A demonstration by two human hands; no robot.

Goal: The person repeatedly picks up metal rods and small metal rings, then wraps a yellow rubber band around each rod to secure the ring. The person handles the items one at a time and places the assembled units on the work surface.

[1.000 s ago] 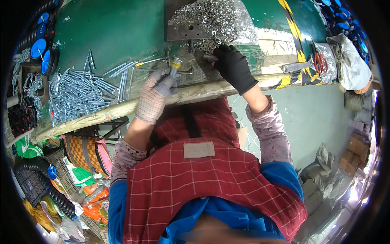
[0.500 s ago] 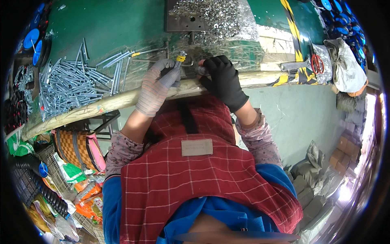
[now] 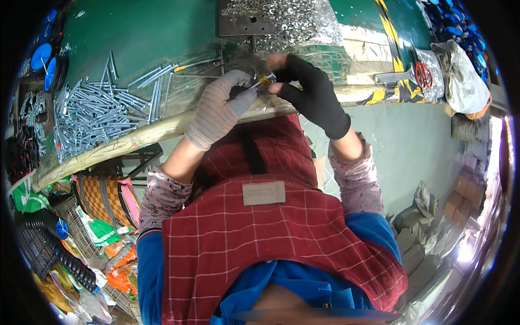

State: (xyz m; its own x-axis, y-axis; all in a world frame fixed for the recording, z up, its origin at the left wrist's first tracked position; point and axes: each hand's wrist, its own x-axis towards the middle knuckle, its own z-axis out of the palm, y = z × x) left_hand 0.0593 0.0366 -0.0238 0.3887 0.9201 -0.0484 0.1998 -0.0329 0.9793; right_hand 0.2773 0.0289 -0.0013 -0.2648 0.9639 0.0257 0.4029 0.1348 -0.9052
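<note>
My left hand, in a grey striped glove, is closed around a silver metal rod with a yellow band. The rod tilts up to the right above the table's front edge. My right hand, in a black glove with bare fingertips, is at the banded end. Its thumb tip is right beside the band, and its forefinger is raised above and blurred by motion. Whether the right fingers grip anything cannot be made out. To the left lies a heap of silver metal rods, with several loose rods beside it.
A dark metal plate and a pile of small shiny metal parts lie on the green table. Farther right are an adjustable wrench, red-handled scissors and a pale sack. A checked bag stands below left.
The rod has gone from upright to tilted right. My left hand has shifted right; my right hand has risen toward the banded end, its forefinger and thumb spreading apart.
</note>
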